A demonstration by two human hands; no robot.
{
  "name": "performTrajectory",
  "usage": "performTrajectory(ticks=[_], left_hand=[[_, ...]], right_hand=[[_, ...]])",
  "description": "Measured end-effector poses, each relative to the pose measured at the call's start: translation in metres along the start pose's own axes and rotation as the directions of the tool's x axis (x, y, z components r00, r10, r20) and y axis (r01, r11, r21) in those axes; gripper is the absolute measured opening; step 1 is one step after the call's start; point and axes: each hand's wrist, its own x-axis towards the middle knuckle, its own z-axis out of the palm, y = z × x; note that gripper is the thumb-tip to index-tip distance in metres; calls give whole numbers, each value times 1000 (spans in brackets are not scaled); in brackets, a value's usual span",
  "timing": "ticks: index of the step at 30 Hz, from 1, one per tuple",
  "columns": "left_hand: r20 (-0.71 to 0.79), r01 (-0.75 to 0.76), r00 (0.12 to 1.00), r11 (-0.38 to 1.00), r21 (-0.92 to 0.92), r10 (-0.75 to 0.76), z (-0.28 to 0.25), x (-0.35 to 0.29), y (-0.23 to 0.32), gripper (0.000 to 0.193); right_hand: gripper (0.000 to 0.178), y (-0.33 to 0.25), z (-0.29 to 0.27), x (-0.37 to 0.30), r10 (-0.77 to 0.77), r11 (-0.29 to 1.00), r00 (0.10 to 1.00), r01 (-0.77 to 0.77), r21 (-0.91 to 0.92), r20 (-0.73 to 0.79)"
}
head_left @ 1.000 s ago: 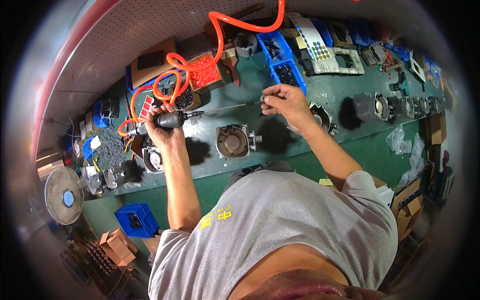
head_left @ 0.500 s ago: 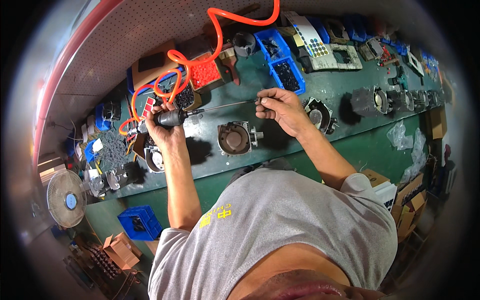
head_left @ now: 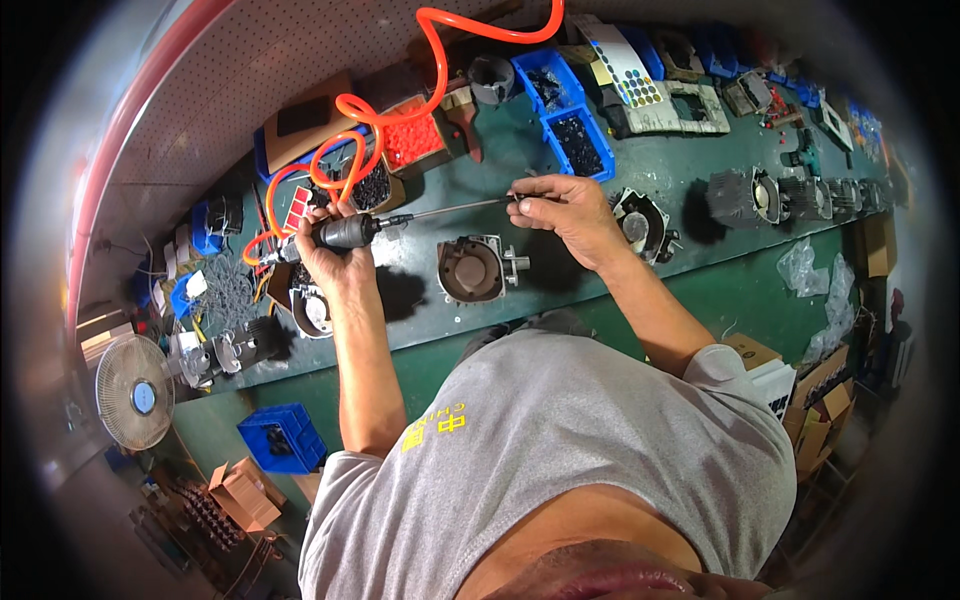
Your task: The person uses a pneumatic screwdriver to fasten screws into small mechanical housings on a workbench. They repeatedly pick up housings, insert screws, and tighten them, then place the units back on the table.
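My left hand (head_left: 338, 262) is wrapped round a black pneumatic screwdriver (head_left: 345, 233), held level over the bench with its long thin bit reaching right. At the bit's tip, the thumb and fingers of my right hand (head_left: 568, 212) are closed on a small dark piece, probably a screw, mostly covered by the fingertips. Below the bit, a round metal motor housing (head_left: 472, 272) lies on the green bench between my hands. Another open housing (head_left: 641, 226) stands just right of my right wrist. A third housing (head_left: 312, 310) is partly hidden by my left forearm.
An orange coiled air hose (head_left: 432, 60) hangs over the bench. Behind are a box of red parts (head_left: 410, 140) and blue bins (head_left: 578, 145) of small dark parts. Several finned motor bodies (head_left: 740, 199) line the right. A fan (head_left: 135, 392) stands at the left.
My hands and the screwdriver keep almost the same pose, with the right fingers still at the bit's tip. The whole view has shifted slightly.
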Motion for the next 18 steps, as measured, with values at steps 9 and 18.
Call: performTrajectory(ticks=[9,18], left_hand=[[-35,24,999,999,-24,-25,2,-5,-3,18],[152,-178,978,956,232,145,29,-32,12,17]], right_hand=[[26,1,7,-3,-85,991,996,86,-106,14],[19,27,7,-10,-397,657,904,402,-638,160]])
